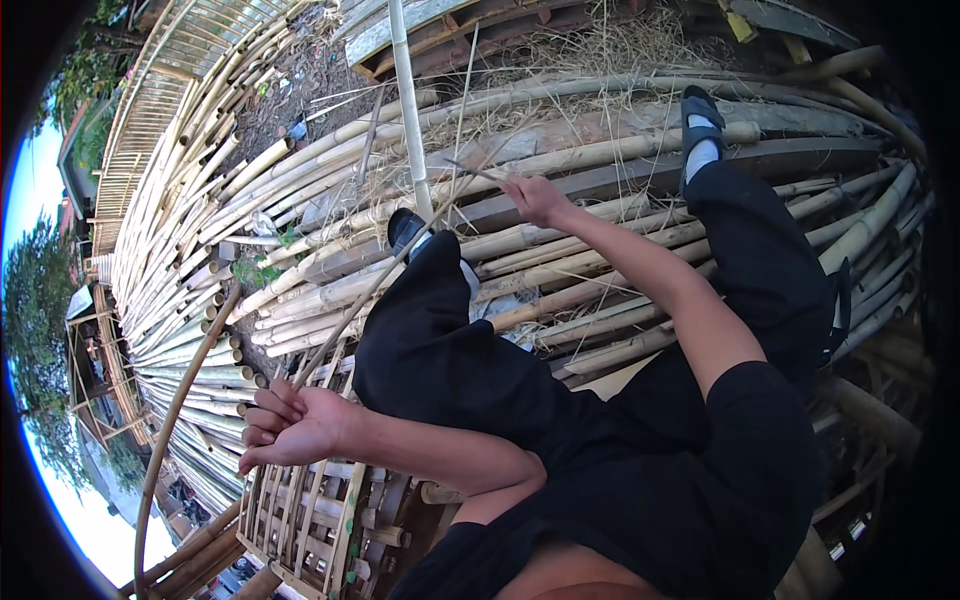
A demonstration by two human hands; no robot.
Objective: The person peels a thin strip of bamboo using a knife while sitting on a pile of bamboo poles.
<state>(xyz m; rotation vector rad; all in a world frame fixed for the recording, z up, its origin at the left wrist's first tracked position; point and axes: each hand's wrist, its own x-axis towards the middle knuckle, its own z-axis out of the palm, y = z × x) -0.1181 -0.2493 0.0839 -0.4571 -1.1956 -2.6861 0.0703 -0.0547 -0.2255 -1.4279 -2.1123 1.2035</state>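
My left hand [290,425] is closed, its fingers curled on a long thin bamboo strip [345,325] that slants up and right past my knee. In my closed right hand [537,202] is a thin dark knife [475,172], pointing left toward the strip's far part. Its handle is hidden in my fist. Where blade and strip lie, I cannot tell whether they touch. Left of my left hand, a curved brown bamboo strip [185,390] stands apart from my fingers.
Long bamboo poles [560,265] lie stacked under my sandalled feet, and more poles [170,260] fan out at left. An upright pale pole [408,100] rises beyond my left foot. A woven bamboo lattice [310,520] stands below my left forearm. Dry straw [610,60] lies at the back.
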